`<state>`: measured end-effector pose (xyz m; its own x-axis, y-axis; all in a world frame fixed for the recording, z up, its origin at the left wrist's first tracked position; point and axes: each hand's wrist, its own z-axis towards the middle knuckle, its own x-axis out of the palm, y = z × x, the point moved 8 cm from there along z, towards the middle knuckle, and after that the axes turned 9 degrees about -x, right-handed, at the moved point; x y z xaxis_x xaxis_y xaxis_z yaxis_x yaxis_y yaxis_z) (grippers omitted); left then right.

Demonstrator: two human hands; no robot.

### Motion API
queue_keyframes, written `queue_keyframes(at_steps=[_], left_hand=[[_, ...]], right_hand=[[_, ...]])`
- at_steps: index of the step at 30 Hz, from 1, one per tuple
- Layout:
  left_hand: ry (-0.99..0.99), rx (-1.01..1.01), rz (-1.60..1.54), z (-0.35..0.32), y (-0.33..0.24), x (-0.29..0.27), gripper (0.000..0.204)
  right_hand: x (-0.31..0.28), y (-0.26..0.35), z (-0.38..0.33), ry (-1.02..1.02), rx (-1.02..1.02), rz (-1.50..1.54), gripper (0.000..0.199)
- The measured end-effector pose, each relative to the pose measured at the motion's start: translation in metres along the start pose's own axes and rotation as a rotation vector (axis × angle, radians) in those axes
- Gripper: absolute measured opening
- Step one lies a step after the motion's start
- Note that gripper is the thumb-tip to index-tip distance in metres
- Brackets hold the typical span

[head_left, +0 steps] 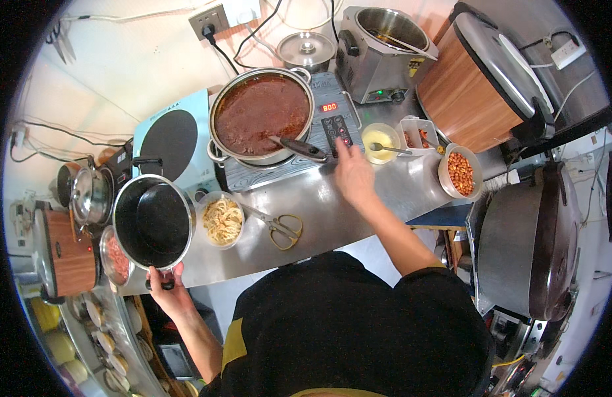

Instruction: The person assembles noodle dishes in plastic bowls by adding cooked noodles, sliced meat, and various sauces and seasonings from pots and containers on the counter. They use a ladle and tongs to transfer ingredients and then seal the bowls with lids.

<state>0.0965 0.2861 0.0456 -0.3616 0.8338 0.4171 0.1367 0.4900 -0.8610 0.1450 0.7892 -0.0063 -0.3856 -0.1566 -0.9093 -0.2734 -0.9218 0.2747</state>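
Black saucepan gripped by left hand, right hand — fingers extended — touching cooker's button panel

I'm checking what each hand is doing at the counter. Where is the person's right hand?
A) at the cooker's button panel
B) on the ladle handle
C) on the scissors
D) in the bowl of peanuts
A: the right hand reaches its fingers onto the button panel of the induction cooker, beside the pot of red sauce.
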Motion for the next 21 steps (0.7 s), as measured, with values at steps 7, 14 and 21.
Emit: queue_keyframes(at_steps=[7, 14, 21], left_hand=[[0.028, -0.001, -0.033, 0.004, -0.001, 0.002, 0.010], [0.069, -0.151, -0.091, 0.044, 0.004, 0.028, 0.013], [0.243, -0.332, -0.101, 0.115, 0.020, 0.080, 0.014]], right_hand=[[-0.001, -0.014, 0.014, 0.069, -0.116, -0.107, 0.051], [0.001, 0.037, 0.057, -0.027, 0.242, 1.520, 0.050], [-0.013, 0.051, 0.077, -0.075, 0.457, 1.420, 0.021]])
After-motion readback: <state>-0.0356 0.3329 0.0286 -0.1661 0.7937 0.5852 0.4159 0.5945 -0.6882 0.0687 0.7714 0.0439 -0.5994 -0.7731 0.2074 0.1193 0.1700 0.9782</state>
